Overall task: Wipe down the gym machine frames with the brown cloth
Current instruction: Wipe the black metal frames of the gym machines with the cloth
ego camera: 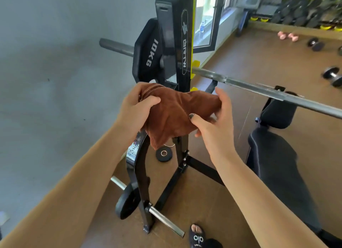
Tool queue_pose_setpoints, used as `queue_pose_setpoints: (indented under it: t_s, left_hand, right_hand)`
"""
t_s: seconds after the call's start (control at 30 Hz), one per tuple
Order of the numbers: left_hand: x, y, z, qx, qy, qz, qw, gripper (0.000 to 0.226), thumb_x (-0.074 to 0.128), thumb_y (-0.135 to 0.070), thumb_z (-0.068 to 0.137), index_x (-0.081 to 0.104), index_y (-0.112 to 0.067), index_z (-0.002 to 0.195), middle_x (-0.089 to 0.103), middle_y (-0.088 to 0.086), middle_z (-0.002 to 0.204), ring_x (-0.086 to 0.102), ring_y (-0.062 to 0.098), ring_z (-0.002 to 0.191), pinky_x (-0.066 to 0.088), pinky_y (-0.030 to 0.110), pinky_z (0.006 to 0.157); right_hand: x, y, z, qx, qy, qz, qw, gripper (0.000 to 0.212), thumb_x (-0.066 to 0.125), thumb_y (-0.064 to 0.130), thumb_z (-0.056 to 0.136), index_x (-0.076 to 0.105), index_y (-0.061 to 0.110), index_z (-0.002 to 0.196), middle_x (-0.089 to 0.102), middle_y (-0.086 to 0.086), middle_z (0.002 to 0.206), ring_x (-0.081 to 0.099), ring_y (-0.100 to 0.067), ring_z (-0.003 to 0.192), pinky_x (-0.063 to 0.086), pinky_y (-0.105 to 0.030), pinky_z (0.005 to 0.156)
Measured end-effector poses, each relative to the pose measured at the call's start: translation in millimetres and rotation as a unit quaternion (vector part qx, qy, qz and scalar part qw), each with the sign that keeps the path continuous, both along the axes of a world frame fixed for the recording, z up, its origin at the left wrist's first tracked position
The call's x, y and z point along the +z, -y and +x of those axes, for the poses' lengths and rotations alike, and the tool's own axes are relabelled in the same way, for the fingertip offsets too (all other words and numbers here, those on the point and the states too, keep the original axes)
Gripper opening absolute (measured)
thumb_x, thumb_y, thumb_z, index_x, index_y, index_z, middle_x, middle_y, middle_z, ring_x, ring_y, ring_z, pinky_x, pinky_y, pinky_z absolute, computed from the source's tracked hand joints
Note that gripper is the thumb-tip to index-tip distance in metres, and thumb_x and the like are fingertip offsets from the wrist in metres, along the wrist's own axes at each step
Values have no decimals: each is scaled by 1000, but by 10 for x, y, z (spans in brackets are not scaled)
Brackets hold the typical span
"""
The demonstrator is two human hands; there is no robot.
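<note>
The brown cloth (177, 114) is stretched between both hands in front of the black rack upright (177, 34): the left hand (137, 107) bunches its edge with fingers curled around it, and the right hand (212, 118) pinches its other end between thumb and fingers. A barbell (259, 88) runs off toward 3 o'clock from the upright (a 10 kg plate (148, 51) sits on the sleeve at about 10 o'clock of the cloth), with the black bench (277, 164) toward 4 o'clock. A small plate (163, 154) lies on the floor at 6 o'clock below the cloth.
</note>
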State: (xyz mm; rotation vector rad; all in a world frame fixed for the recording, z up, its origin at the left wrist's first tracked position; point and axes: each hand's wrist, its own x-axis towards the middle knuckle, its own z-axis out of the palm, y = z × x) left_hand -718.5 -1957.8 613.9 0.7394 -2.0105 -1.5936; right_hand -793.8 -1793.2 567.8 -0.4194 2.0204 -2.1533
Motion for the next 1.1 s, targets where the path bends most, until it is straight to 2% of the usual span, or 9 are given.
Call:
queue_pose_setpoints:
  t_s: [0.13,0.27,0.4,0.6,0.73,0.83,0.93,1.03,1.1]
  left_hand:
    - [218,-4,-328,91,-46,-31,994,18,62,-13,91,64,-31,93,67,-12,90,63,7,88,49,25,76]
    - [431,19,-563,143,-95,-64,983,16,60,-15,91,63,-30,95,65,-18,81,61,-3,75,50,18,66]
    - [736,143,-717,138,-200,-157,957,19,58,-6,87,57,-23,95,62,-9,88,58,1,82,50,20,76]
    - [974,462,-1140,155,-274,-258,913,19,51,-10,94,45,-21,109,54,-6,100,56,0,91,45,17,89]
    - [886,611,-1578,156,-210,-169,950,20,44,-23,101,39,-18,120,54,-4,112,53,-2,100,40,11,88]
    - [845,618,-1729,164,-177,-66,968,32,38,-36,105,36,-22,133,46,1,131,47,11,114,38,13,88]
    - [853,655,-1720,218,-176,-138,950,35,42,-30,104,38,-19,137,39,2,130,41,14,109,31,10,73]
    - [864,731,-1705,275,-184,-279,902,30,42,-19,98,51,-19,126,44,2,122,45,20,105,29,24,82]
    - [846,755,-1727,247,-210,-336,884,29,37,-8,95,60,-15,111,49,1,114,46,18,101,35,20,82]
  right_hand:
    - [172,129,-349,35,-12,-46,998,85,81,7,85,35,38,150,49,19,132,63,10,107,63,-32,84]
    - [340,302,-570,46,-34,-54,997,82,82,9,85,38,35,148,49,4,144,70,-20,108,63,-49,83]
    - [594,456,-732,17,-129,-96,987,72,78,1,85,41,16,144,51,-1,140,67,-8,109,63,-40,85]
    - [880,877,-1077,-38,-194,-93,976,69,77,17,88,40,13,146,44,-5,145,59,-27,124,57,-31,95]
    - [949,1187,-1283,36,-56,59,996,55,47,58,95,50,37,146,51,-2,141,46,-24,136,38,-44,117]
    - [957,1229,-1256,25,-51,122,991,44,28,51,108,51,43,145,37,-11,149,21,-29,148,16,-48,123]
    - [1015,1303,-1197,-66,-137,139,979,43,33,42,110,64,26,134,29,-18,155,24,-24,142,19,-34,116]
    - [1089,1420,-1249,-90,-177,85,976,32,43,32,107,64,9,107,49,-14,120,42,12,99,34,-6,86]
    - [1114,1445,-1270,-97,-162,69,980,29,46,31,106,63,7,105,53,-9,109,47,9,88,36,-10,73]
